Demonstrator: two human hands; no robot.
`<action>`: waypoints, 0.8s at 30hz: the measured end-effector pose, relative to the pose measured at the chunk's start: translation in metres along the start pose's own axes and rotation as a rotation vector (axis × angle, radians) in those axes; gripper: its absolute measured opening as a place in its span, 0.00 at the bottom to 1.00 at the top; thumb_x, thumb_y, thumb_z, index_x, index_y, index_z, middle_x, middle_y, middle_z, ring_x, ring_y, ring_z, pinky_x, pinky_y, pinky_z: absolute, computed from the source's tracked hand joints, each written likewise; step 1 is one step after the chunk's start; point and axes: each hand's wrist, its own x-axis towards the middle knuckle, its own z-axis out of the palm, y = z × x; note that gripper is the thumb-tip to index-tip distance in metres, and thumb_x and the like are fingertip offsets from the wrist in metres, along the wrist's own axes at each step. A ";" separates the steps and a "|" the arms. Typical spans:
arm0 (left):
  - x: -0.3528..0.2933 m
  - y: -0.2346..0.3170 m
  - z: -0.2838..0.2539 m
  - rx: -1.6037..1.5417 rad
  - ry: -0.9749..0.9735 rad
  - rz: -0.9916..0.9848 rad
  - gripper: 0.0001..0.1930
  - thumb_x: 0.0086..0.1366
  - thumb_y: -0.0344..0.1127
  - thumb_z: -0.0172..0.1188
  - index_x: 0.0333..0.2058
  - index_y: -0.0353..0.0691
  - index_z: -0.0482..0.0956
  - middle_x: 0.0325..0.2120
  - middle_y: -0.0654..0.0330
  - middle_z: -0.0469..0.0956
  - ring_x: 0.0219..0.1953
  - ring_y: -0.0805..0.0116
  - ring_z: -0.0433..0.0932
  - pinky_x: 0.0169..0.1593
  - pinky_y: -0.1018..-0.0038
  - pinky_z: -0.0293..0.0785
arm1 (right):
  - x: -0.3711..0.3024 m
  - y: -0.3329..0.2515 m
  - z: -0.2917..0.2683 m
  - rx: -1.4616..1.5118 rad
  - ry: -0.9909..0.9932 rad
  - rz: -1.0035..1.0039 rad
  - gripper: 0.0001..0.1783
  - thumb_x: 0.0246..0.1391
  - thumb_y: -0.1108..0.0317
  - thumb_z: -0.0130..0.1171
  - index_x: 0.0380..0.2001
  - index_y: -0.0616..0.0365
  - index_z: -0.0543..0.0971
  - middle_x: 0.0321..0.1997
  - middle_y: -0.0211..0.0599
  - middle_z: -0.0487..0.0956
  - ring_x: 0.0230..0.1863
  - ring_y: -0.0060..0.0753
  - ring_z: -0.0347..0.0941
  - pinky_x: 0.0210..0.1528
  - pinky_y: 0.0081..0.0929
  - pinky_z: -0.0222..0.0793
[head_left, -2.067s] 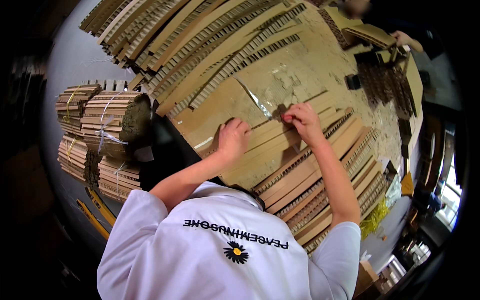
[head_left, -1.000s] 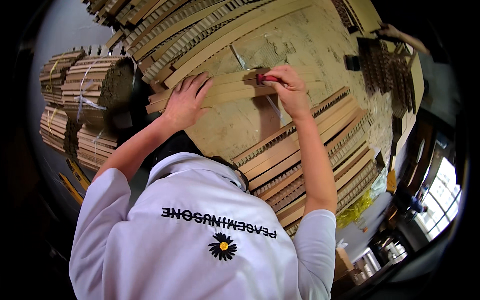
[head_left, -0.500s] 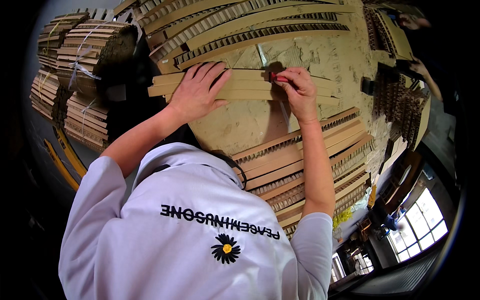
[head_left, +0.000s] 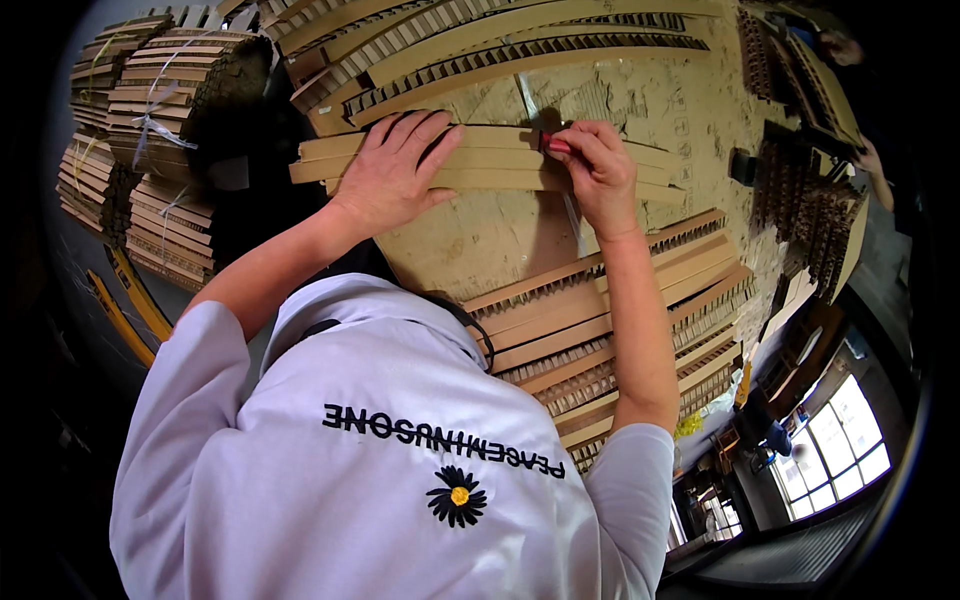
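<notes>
Long pale cardboard strips [head_left: 500, 158] lie side by side across the cardboard-covered work surface. My left hand [head_left: 395, 168] rests flat over their left part, fingers spread. At the right of the strips, my right hand [head_left: 604, 178] is closed on a small red-handled tool [head_left: 558, 145]. Its dark end is at the strips; whether it touches them I cannot tell. The tool's exact kind is mostly hidden by my fingers.
Slotted cardboard strips [head_left: 540, 60] lie beyond my hands, and more strips [head_left: 640, 300] lie nearer, by my right forearm. Tied cardboard bundles [head_left: 165, 95] stand at left. Further stacks [head_left: 805, 215] stand at right, where another person's hand [head_left: 875, 170] shows.
The whole view has shifted slightly. Both hands stay at nearly the same places on the strips, and the red-handled tool is still in my right hand.
</notes>
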 end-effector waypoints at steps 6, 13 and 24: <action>0.008 -0.001 0.001 -0.170 0.123 -0.068 0.35 0.56 0.39 0.71 0.62 0.41 0.70 0.56 0.52 0.73 0.58 0.50 0.71 0.59 0.55 0.69 | 0.001 0.008 0.004 0.036 -0.013 -0.007 0.10 0.47 0.76 0.73 0.35 0.54 0.85 0.38 0.34 0.81 0.33 0.34 0.80 0.33 0.27 0.77; 0.050 0.003 0.014 -0.294 0.223 -0.113 0.12 0.58 0.31 0.68 0.40 0.39 0.79 0.39 0.56 0.75 0.42 0.51 0.77 0.44 0.60 0.76 | 0.002 0.006 0.004 0.005 -0.013 -0.008 0.10 0.47 0.75 0.72 0.34 0.53 0.84 0.38 0.34 0.81 0.34 0.36 0.81 0.35 0.27 0.77; 0.069 0.002 0.002 -0.405 0.195 -0.136 0.06 0.61 0.28 0.63 0.35 0.38 0.75 0.35 0.53 0.73 0.42 0.49 0.76 0.42 0.58 0.75 | -0.014 -0.026 -0.033 0.490 0.339 0.384 0.10 0.50 0.81 0.69 0.38 0.61 0.84 0.40 0.31 0.80 0.43 0.26 0.75 0.46 0.21 0.71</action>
